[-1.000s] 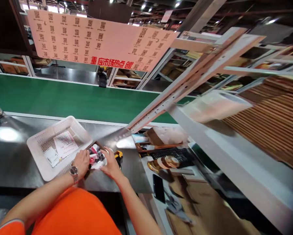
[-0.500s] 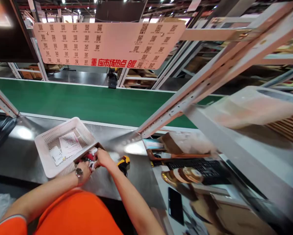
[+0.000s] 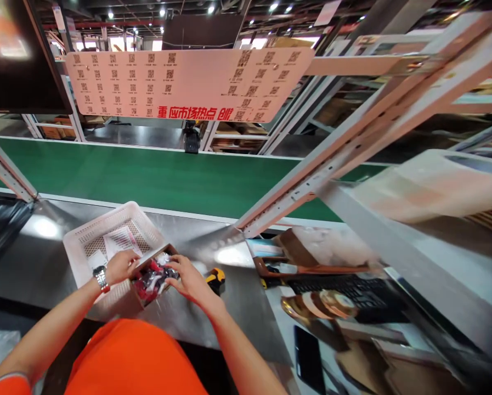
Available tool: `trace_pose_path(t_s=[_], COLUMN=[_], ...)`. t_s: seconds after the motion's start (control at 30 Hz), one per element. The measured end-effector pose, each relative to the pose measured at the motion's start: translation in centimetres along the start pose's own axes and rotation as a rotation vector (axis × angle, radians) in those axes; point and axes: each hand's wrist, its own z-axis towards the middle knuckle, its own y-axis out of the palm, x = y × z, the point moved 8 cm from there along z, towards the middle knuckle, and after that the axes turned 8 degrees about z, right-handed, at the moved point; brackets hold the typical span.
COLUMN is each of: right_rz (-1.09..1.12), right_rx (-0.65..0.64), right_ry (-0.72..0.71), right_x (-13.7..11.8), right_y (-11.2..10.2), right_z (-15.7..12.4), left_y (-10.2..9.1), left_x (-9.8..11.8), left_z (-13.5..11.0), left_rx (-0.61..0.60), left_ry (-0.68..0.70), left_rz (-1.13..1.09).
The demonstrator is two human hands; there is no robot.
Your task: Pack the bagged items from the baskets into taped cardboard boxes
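A small open cardboard box sits on the steel worktop in front of me, holding red, black and white packets. My left hand, with a wristwatch, grips the box's left wall. My right hand rests curled on the box's right side, its fingers touching the packets. A white plastic basket with printed paper slips lies just behind the box, touching it.
A yellow and black handheld tool lies right of my hand. A green conveyor belt runs behind the worktop. To the right are a keyboard, tape rolls, a phone, cardboard and a slanted white shelf frame.
The camera has swung left and down. My hands have moved from pressing the packets to the box's two sides, the left one onto its left wall.
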Motion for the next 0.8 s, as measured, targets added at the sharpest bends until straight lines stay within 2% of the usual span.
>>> trace_pose_path(t_s=[0.07,0.13,0.23,0.3,0.43,0.6,0.7,0.8], right_rz=[-0.025,-0.071,-0.16,-0.193,-0.116,0.068,0.117,0.193], right_rx=[0.039,0.003,-0.052,-0.078,-0.075,0.117,0.201,0.317], right_ry=[0.008,0.059,0.135,0.162,0.18,0.153,0.168,0.169], right_x=[0.1,0.2,0.4,0.5,1.1,1.1,0.6,0.1], right_y=[1.7,4.1,6.7,7.2,6.5,4.4,3.3,1.7], right_z=[0.2,0.7,1.4,1.6,1.3,0.5,-0.1,-0.4], left_y=[-0.5,0.4,3.5,5.6,7.5,7.8,6.9,4.0], left_x=[-4.2,-7.2,-9.1,-9.5,-9.1,-8.8,-10.1,-12.4], left_z=[1.0,1.7,2.2,2.2,2.3,3.1,4.0,4.9], left_rx=[0.002,-0.043,-0.144,-0.202,-0.208,-0.202,-0.197,-0.153], left_ry=[-0.162,-0.266,-0.29,-0.287,-0.242,-0.215,-0.218,-0.221], left_rz=[0.051,0.108,0.158,0.19,0.234,0.209,0.138,0.04])
